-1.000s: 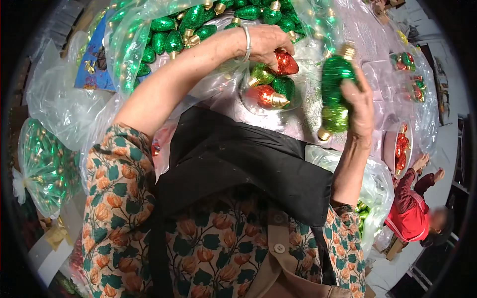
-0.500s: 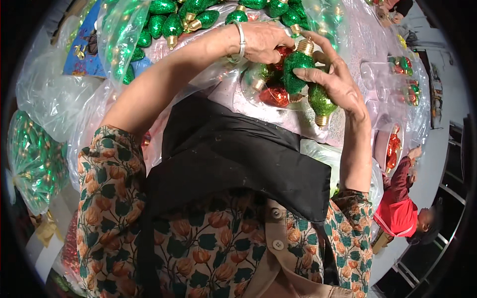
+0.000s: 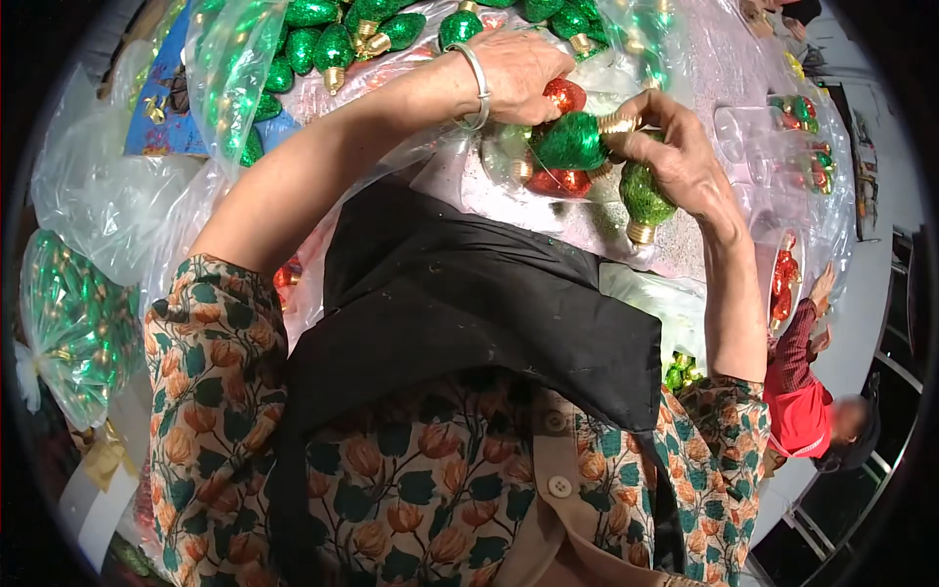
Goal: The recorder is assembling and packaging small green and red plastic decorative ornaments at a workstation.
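Note:
Between the thumb and fingers of my left hand (image 3: 523, 80) sits a red glitter bulb ornament (image 3: 564, 95), partly hidden by them. My right hand (image 3: 677, 157) pinches the gold cap of a dark green glitter bulb ornament (image 3: 570, 143), which lies sideways with its round end toward my left hand. A light green bulb ornament (image 3: 646, 193) hangs cap down below my right palm; how it is held is hidden. Beneath the hands is a clear plastic container (image 3: 499, 161) with another red bulb ornament (image 3: 562, 183) in it.
Several green bulb ornaments (image 3: 335, 49) lie at the far side of the table. Clear plastic bags (image 3: 108, 186) are on the left, with a tied bag of green ornaments (image 3: 73, 323). Filled clear packs (image 3: 797, 112) stand at the right. A person in red (image 3: 797, 401) works farther right.
The dark green ornament has turned from upright to sideways, its cap now toward my right hand. My right hand has shifted right and grips the cap. My left hand has barely moved.

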`<action>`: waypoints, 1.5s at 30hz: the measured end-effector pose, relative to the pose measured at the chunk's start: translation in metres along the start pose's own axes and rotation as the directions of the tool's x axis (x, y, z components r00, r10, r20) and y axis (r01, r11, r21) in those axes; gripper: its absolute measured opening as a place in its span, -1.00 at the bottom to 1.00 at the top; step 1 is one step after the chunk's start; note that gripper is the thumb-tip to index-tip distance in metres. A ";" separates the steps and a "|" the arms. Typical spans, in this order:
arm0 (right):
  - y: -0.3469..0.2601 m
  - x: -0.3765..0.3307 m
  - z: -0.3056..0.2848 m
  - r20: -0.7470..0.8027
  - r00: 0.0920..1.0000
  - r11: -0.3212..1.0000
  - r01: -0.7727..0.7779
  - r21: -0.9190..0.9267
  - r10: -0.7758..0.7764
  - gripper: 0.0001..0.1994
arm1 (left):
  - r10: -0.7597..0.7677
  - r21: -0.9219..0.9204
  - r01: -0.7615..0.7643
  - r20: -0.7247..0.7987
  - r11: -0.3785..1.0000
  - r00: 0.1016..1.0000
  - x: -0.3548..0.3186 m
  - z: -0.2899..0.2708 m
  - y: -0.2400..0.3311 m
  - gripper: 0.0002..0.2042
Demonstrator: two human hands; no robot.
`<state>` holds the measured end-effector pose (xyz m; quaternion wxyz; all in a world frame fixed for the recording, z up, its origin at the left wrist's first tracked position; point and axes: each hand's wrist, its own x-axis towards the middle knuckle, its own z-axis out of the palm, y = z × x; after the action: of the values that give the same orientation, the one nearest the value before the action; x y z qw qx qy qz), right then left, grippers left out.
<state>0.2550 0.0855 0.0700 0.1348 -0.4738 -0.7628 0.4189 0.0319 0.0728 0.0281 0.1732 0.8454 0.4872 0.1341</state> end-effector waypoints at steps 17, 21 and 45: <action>-0.037 -0.013 0.000 0.614 0.789 0.521 0.531 -0.668 -0.016 -0.79 | -0.001 0.032 -0.001 0.077 0.999 0.997 -0.021 -0.004 0.031 -0.58; -0.041 -0.013 0.014 0.606 0.785 0.481 0.485 -0.731 0.130 -0.84 | 0.135 0.050 -0.135 0.020 0.990 0.991 -0.015 0.005 0.023 -0.60; 0.002 0.018 0.034 0.042 0.860 0.731 0.457 -0.506 -0.509 -0.73 | 0.308 0.033 -0.318 -0.361 0.948 0.880 -0.034 0.037 0.044 -0.71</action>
<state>0.2265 0.0836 0.0439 0.1498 -0.2976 -0.9334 0.1336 0.0646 0.0165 0.0113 0.0682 0.8712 0.3660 0.3201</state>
